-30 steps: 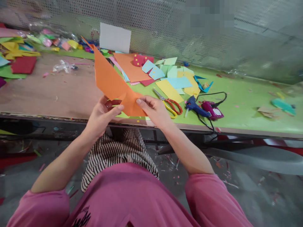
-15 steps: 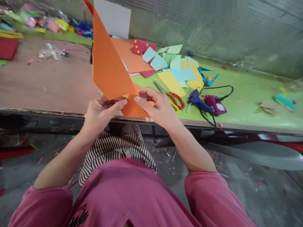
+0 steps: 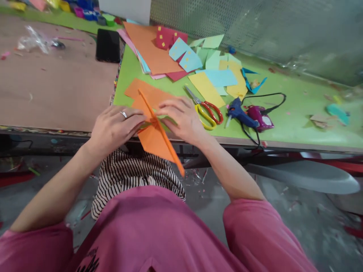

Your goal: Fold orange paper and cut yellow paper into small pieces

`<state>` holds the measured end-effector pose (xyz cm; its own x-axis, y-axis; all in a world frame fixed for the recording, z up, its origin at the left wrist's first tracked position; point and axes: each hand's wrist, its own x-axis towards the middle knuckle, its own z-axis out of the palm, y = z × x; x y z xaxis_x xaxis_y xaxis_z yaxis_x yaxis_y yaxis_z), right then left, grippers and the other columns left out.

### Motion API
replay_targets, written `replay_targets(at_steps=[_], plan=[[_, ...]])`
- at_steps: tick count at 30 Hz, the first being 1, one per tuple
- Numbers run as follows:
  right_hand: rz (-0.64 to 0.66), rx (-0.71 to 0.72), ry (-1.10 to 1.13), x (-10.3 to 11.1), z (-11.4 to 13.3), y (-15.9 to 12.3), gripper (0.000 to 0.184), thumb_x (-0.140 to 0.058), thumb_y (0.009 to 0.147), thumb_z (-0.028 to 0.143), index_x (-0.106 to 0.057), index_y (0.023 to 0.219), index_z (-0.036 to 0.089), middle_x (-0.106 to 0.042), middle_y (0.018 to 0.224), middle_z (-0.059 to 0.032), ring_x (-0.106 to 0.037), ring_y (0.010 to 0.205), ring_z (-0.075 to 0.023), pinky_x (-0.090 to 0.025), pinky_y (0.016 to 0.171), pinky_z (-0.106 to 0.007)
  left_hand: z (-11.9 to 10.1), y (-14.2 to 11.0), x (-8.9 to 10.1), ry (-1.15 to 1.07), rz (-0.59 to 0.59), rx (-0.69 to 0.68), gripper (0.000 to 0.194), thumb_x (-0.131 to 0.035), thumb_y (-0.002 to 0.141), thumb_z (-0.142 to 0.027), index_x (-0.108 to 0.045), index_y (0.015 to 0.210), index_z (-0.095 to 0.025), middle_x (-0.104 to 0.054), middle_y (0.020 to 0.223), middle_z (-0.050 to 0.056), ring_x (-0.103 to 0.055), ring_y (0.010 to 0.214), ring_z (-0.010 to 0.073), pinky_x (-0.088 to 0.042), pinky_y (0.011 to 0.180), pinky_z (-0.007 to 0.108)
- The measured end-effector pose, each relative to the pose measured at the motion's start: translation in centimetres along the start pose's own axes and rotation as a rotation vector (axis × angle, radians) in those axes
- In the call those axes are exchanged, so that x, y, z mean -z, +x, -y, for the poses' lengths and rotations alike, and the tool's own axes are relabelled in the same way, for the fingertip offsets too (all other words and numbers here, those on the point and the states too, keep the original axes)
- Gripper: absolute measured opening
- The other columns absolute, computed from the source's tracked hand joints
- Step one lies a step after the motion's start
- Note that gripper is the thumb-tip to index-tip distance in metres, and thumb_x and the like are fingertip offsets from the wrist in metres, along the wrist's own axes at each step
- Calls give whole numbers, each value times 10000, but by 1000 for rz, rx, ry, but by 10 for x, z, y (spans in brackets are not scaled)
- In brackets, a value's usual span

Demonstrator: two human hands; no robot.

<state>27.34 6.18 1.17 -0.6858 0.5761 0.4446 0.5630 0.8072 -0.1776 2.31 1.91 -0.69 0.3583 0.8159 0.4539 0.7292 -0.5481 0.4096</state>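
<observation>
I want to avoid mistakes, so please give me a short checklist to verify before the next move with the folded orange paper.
1. Left bare hand with silver ring at the folded orange paper: ok.
2. Right bare hand gripping firmly: cannot tell; its fingers are at the paper.
3. Paper wholly over the green tabletop: not ok, it reaches past the front edge in this view.
4. Metal scissors with red and yellow handles apart from the paper: ok.
5. Blue glue gun cool: cannot tell.
</observation>
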Motion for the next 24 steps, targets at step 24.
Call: replay_targets(at_steps=[24], plan=[[398,-105,99,2,-3,45,174,-663,974,382,-747,933,236,-660,996,-53,-635,995,-249,-514,861,-384,2,18,8,81,303,48,316,-446,1082,-360,-693,1203,-205,-744,1221,54,-685,1153,241,-529,928,367]])
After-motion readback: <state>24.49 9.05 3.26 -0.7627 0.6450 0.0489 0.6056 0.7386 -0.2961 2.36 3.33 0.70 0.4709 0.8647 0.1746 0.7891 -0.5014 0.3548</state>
